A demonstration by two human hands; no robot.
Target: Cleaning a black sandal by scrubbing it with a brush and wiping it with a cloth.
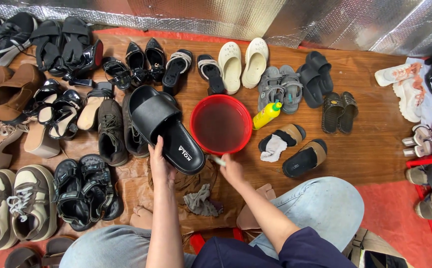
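Observation:
My left hand (160, 164) grips a black slide sandal (164, 126) by its heel end, holding it tilted over the brown mat. My right hand (232, 169) is closed around a small pale tool, probably a brush (219, 160), just below the rim of a red basin (197, 133) filled with dark water. A crumpled grey rag (199, 201) lies on the mat between my knees, under both hands.
A yellow bottle (267, 114) lies right of the basin, beside a black-and-tan slide pair (295, 149) with a white cloth. Many shoes and sandals ring the mat: sneakers (15, 206) front left, cream clogs (244, 63) at the back. Foil sheeting lines the far edge.

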